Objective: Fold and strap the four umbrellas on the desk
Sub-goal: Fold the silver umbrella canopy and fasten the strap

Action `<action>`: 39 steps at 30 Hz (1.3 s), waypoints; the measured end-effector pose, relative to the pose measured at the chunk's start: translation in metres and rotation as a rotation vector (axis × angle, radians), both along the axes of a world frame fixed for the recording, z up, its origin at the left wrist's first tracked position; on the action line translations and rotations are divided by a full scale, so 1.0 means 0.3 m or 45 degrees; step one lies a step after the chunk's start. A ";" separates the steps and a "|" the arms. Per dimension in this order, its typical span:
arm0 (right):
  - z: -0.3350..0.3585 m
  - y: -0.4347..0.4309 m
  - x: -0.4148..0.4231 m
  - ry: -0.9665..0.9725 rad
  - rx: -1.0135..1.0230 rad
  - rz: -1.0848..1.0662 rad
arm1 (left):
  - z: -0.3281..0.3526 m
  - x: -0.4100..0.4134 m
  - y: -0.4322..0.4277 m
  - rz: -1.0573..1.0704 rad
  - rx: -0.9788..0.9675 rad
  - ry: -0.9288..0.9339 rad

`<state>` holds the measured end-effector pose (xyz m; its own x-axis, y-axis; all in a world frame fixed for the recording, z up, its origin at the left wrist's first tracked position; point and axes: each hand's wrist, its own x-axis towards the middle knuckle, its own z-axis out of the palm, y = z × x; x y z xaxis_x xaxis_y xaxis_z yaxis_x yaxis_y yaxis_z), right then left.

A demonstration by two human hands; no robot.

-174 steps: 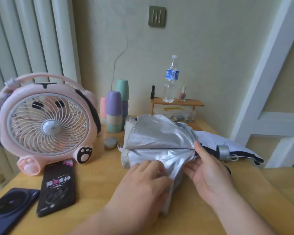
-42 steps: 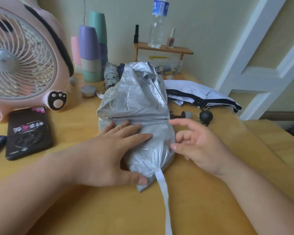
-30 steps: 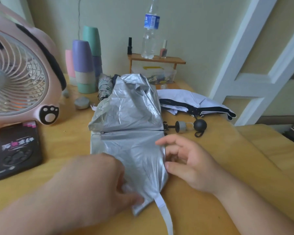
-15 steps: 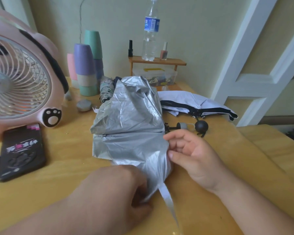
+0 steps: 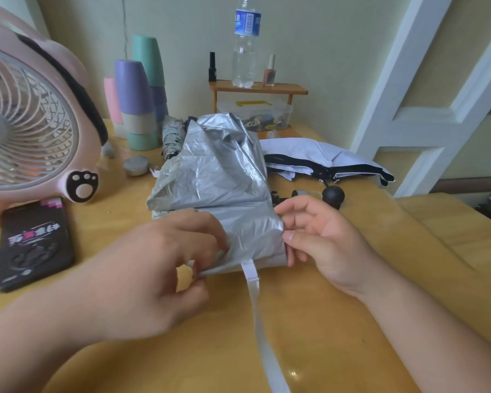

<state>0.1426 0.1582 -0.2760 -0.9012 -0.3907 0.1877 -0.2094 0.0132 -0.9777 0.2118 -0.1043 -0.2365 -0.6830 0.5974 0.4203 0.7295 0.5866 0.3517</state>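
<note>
Fingers of the left hand (image 5: pixel 153 273) pinch the near left corner of the silver umbrella (image 5: pixel 219 177), a narrow grip on the canopy, which lies crumpled on the tabletop (image 5: pixel 352 321) with its strap (image 5: pixel 257 307) trailing toward the person. The right hand (image 5: pixel 323 245) touches the canopy's right edge with curled fingertips; whether that grip holds cloth I cannot tell. A white-and-black umbrella (image 5: pixel 309 154) lies behind it.

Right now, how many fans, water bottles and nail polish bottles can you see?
Pink fan: 1
Water bottle: 1
Nail polish bottles: 2, a black one and a pink one
Total: 4
</note>
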 end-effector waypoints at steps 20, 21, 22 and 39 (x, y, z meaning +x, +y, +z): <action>0.048 0.105 0.006 -0.100 0.452 0.454 | -0.024 -0.006 0.014 -0.132 -0.017 -0.026; 0.047 0.103 0.009 -0.096 0.460 0.458 | -0.032 -0.012 0.018 -0.088 0.016 -0.037; 0.044 0.099 0.012 -0.087 0.474 0.462 | -0.045 -0.021 0.022 -0.029 0.001 -0.054; 0.093 0.026 -0.087 0.391 1.218 -0.141 | -0.131 -0.081 0.056 0.285 -0.692 -0.364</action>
<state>0.1165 0.1660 -0.2479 -0.9070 -0.4153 0.0693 -0.3999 0.7983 -0.4504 0.1875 -0.0876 -0.2757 -0.8557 0.5038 -0.1186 0.4906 0.8625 0.1241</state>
